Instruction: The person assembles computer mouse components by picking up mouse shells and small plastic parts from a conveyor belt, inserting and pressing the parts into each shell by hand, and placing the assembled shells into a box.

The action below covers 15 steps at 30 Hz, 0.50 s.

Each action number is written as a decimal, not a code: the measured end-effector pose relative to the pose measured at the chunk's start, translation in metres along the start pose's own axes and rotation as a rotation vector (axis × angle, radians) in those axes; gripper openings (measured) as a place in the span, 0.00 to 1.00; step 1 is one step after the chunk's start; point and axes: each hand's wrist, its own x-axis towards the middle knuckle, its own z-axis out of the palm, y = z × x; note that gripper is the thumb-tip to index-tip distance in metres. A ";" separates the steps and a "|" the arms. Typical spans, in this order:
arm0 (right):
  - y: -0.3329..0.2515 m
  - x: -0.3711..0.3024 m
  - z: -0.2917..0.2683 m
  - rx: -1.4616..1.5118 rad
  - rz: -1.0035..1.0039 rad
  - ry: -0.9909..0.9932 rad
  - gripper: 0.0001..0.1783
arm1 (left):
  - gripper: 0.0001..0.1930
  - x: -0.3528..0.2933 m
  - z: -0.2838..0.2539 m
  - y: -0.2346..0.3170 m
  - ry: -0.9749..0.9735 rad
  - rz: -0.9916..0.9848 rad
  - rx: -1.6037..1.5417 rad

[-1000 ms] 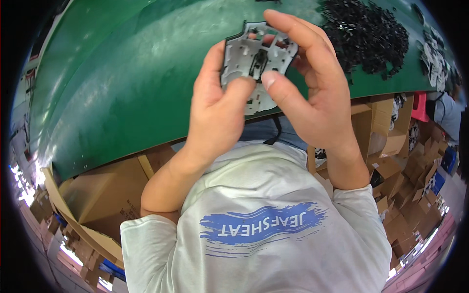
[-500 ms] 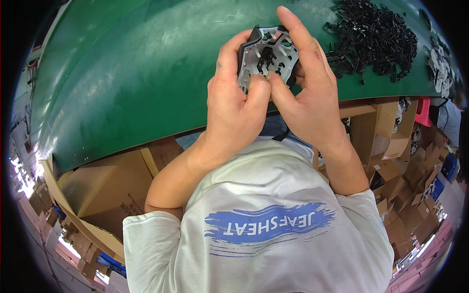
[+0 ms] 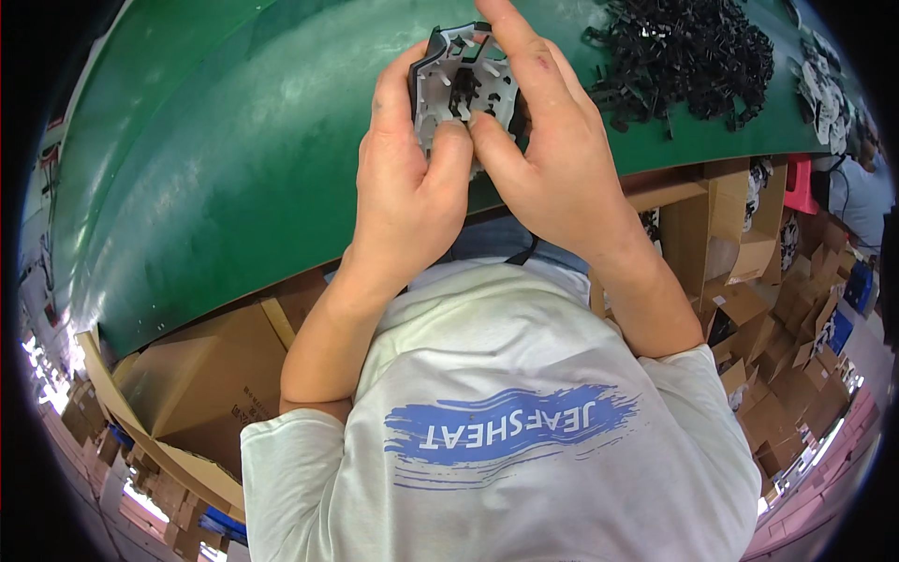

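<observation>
Both hands hold a plastic shell (image 3: 435, 86), light grey inside with posts and holes, and black along its outer edge. Its hollow side faces up. My left hand (image 3: 409, 183) wraps its left side, the thumb pressing inside near the lower edge. My right hand (image 3: 557, 155) grips the right side, thumb tip close to the left thumb, index finger stretched past the far edge. Between the thumbs and the shell's middle sits a small black plastic part (image 3: 464, 89), seated inside. The shell's underside and the fingers beneath it are hidden.
A heap of small black plastic parts (image 3: 688, 61) lies on the green table (image 3: 234, 169) at the far right. White and black parts (image 3: 822, 98) lie beyond it. Open cardboard boxes stand below the table, a large box (image 3: 211, 375) at left and several at right, near a pink stool (image 3: 799, 185).
Both hands and the shell have shifted left and slightly up in the picture. The thumbs stay pressed at the black part's near end, and the grip looks the same.
</observation>
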 end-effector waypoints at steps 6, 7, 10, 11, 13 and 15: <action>0.006 -0.007 -0.021 0.130 0.072 -0.006 0.40 | 0.28 0.006 -0.009 0.022 -0.128 -0.192 -0.283; 0.003 -0.006 -0.019 0.153 0.087 -0.009 0.40 | 0.28 0.006 -0.009 0.024 -0.120 -0.192 -0.279; -0.004 -0.004 -0.012 0.220 0.132 -0.014 0.40 | 0.26 0.005 -0.007 0.028 -0.031 -0.270 -0.343; -0.006 -0.003 -0.010 0.241 0.150 -0.016 0.40 | 0.25 0.003 -0.006 0.027 -0.038 -0.262 -0.351; -0.010 0.003 -0.005 0.282 0.188 -0.019 0.40 | 0.24 0.002 -0.003 0.022 -0.040 -0.256 -0.358; -0.013 0.005 -0.003 0.323 0.230 -0.021 0.40 | 0.23 0.004 0.001 0.016 0.011 -0.214 -0.353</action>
